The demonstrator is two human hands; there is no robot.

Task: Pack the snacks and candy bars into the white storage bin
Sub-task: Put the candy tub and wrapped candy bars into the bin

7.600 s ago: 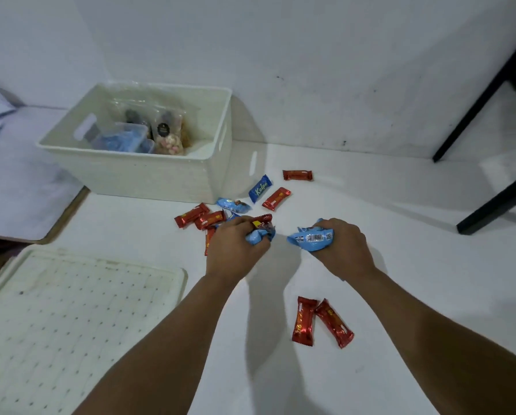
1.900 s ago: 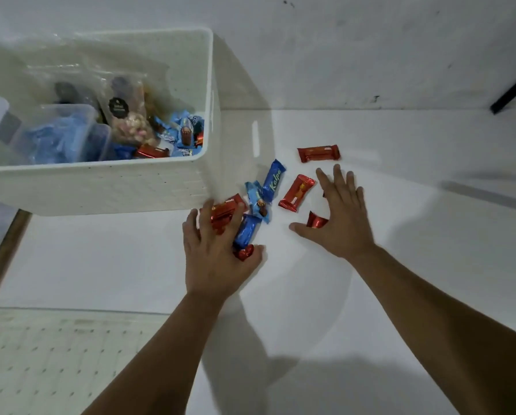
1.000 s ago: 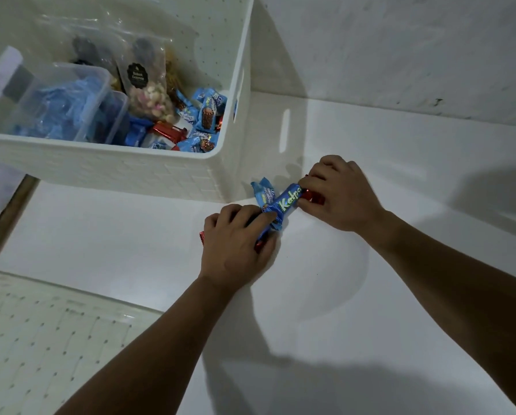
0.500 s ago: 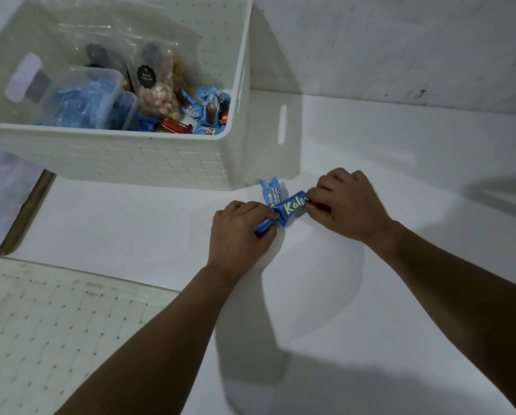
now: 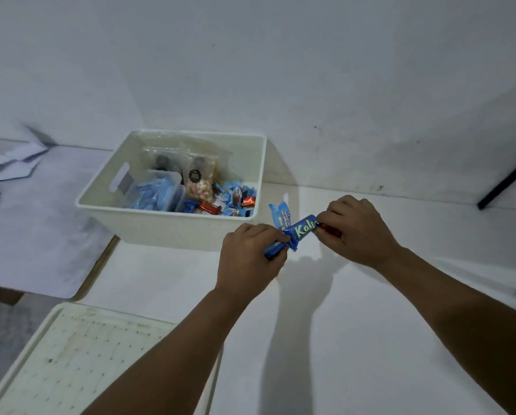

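- left hand (image 5: 249, 256) fingers curled tight round a bundle of bars; lower end of the blue bar (image 5: 301, 232) pinched in it, a pale blue wrapper (image 5: 281, 215) sticking up behind
- right hand (image 5: 354, 232) fingers curled too, clamped on the blue bar's upper end plus a red bar (image 5: 331, 230) tucked under the knuckles
- so the blue bar spans both fists; how many bars are inside each fist I can't tell
- both hands look lifted off the table (image 5: 370, 339), going by the shadows under them, just right of the bin (image 5: 173, 226)
- bin already has a clear tub (image 5: 158, 194), a nut bag (image 5: 199, 182) and loose bars (image 5: 234, 199) in its right corner; no bars visible left on the table
- step in hand, as I read it: carry this last handful over the right wall and drop it
- doing it well: keep both fists squeezed together so the spanning bar doesn't slip out, clear the rim before releasing, aim at the free right corner, release low so nothing bounces out
- risk: pale blue wrapper looks loosely held, could fall outside the wall
- lid (image 5: 71, 363) lies near left, well apart from the hands
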